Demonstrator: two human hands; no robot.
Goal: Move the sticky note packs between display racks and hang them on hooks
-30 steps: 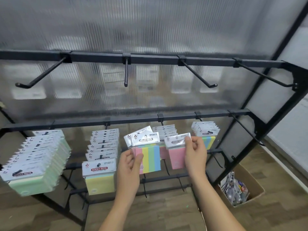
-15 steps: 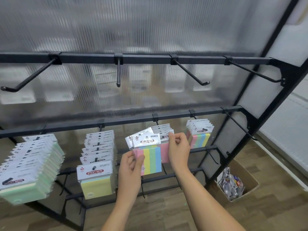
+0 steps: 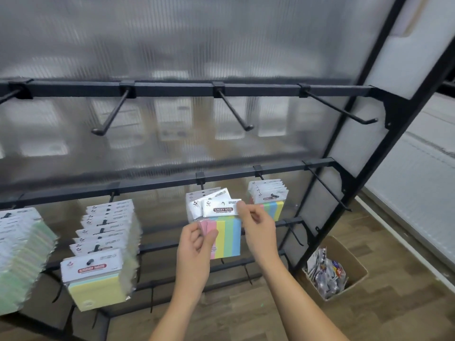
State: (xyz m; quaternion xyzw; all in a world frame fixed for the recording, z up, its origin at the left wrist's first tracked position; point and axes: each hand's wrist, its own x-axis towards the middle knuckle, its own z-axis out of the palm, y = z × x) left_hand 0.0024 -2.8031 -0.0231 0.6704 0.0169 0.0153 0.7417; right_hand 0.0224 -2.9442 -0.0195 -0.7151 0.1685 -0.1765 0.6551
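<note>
- Both hands hold the same small bundle of sticky note packs (image 3: 222,232): the left hand (image 3: 194,252) pinches its lower left corner between thumb and fingers, and the right hand (image 3: 258,226) pinches the white header card at the upper right edge.
- Held at about 6 o'clock from the middle rail (image 3: 172,183), the bundle sits just in front of the third hook (image 3: 201,185), fanned a little; at least two or three headers show, the front one striped pink, yellow, green and blue.
- Whether any of these packs is threaded on that hook cannot be told, since the headers cover its tip.
- At 3 o'clock from the hands a short row of striped packs (image 3: 268,200) hangs on the next hook.
- At 9 o'clock a long row of yellow packs (image 3: 98,267) hangs full, and farther at 9 o'clock a green row (image 3: 19,262) fills the frame edge.
- At 12 o'clock the top rail (image 3: 172,88) carries four bare hooks (image 3: 236,112), and a far-right hook (image 3: 327,188) on the middle rail is bare too.
- My judgement: the job is midway, with a handful gathered and not yet hung at a new place.
- A cardboard box (image 3: 337,274) of wrapped goods stands on the floor at 4 o'clock.
</note>
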